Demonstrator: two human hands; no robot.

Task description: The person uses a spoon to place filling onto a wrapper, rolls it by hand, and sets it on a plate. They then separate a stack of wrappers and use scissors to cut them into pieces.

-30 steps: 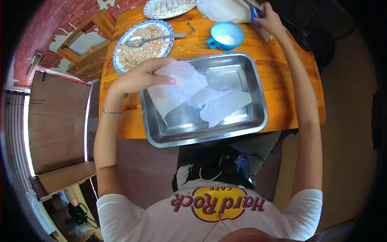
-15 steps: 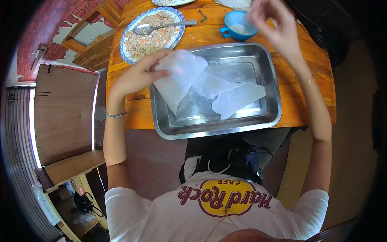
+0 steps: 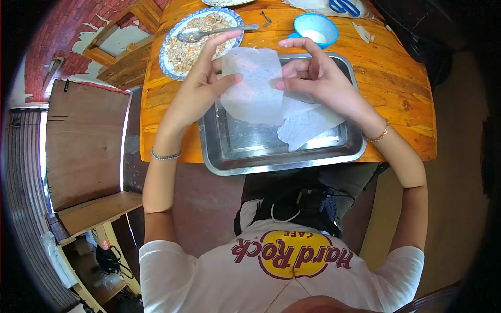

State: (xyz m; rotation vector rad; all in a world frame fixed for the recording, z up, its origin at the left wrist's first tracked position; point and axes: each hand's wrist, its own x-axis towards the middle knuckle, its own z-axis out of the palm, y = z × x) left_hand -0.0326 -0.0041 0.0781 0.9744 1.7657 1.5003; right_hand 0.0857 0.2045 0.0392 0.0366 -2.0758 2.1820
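A thin, white, translucent spring roll wrapper (image 3: 252,88) is held up over the steel tray (image 3: 284,168). Pinching its left edge is my left hand (image 3: 206,88), thumb on the near face. My right hand (image 3: 321,83) grips the opposite edge with thumb and fingers, index finger raised. Faint pinkish patches show through the wrapper; what lies behind it is hidden. More wrapper pieces (image 3: 310,125) lie in the tray, partly covered by the held one and my right hand.
Beyond the tray, a blue-rimmed plate (image 3: 164,57) carries minced filling (image 3: 193,55) with orange bits, and a spoon (image 3: 195,34) rests on it. A blue cup (image 3: 332,32) holds white liquid. A plastic bag (image 3: 313,5) and white scraps (image 3: 362,32) lie on the wooden table (image 3: 396,104).
My right hand has come down from beside the blue cup to the wrapper's right edge. The wrapper, earlier folded in my left hand over the tray's left side, now hangs more central between both hands.
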